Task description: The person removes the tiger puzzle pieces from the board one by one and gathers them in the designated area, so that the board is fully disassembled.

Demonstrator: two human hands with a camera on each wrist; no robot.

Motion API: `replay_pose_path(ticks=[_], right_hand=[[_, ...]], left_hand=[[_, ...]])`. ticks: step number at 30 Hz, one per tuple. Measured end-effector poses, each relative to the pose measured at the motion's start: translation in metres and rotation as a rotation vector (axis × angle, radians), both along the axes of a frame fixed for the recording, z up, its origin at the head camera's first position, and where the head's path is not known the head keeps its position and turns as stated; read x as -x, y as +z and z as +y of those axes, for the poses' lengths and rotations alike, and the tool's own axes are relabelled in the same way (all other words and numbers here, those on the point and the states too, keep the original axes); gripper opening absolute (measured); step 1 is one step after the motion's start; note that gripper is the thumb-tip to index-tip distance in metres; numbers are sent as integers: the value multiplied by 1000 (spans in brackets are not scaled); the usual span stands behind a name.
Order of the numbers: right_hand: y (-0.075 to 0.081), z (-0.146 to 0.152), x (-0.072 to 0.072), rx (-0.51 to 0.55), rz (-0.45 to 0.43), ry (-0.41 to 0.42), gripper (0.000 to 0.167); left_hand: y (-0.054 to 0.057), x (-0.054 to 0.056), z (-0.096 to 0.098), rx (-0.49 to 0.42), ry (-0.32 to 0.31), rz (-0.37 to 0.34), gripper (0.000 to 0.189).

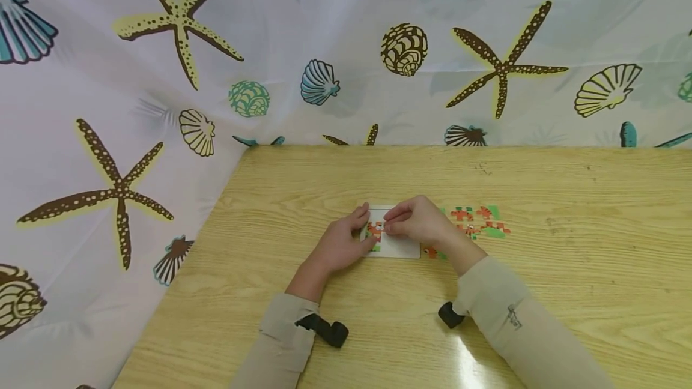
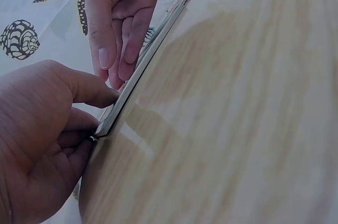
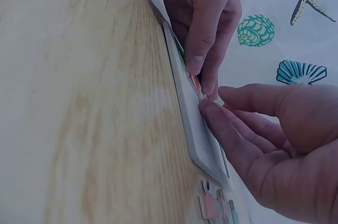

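A white puzzle board [image 1: 402,248] lies on the table with orange and green tiger-patterned puzzle pieces [image 1: 373,230] joined on its left part. My left hand [image 1: 343,242] grips the board's left side, its thumb over the near-left part and its fingers along the edge. In the left wrist view the left hand [image 2: 42,139] meets the board edge [image 2: 142,68]. From the right, my right hand [image 1: 418,221] reaches over the board, fairly straight fingertips touching the joined pieces. In the right wrist view a gap shows between the right hand's [image 3: 285,145] thumb and finger; no held piece shows clearly.
Several loose puzzle pieces [image 1: 486,221] lie on the wooden table [image 1: 567,269] right of the board, partly hidden by the right forearm. A white cloth [image 1: 357,29] printed with shells and starfish hangs behind and to the left. Black wrist mounts [image 1: 330,332] stick out from the sleeves.
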State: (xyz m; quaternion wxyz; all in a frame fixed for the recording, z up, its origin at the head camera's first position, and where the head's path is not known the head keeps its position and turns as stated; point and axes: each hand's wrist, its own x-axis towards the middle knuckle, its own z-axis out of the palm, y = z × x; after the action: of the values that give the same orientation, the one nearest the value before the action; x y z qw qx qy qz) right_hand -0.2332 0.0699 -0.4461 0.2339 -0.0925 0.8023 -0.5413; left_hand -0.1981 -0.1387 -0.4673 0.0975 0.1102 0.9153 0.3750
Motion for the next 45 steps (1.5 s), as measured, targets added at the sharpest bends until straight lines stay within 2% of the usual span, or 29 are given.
replay_pose_path(ticks=[13, 23, 35, 40, 45], right_hand=[[1, -8, 4, 46, -79, -102, 23], [-3, -13, 3, 81, -115, -93, 23], [-1, -4, 0, 104, -54, -94, 21], [3, 3, -1, 70, -29, -86, 22], [4, 9, -3, 67, -40, -98, 23]], left_hand=[[1, 0, 0, -1, -8, 5, 65], [-1, -1, 0, 3, -20, 18, 63], [2, 1, 0, 6, -12, 17, 64], [4, 1, 0, 19, -7, 11, 64], [4, 0, 1, 31, -1, -8, 64]])
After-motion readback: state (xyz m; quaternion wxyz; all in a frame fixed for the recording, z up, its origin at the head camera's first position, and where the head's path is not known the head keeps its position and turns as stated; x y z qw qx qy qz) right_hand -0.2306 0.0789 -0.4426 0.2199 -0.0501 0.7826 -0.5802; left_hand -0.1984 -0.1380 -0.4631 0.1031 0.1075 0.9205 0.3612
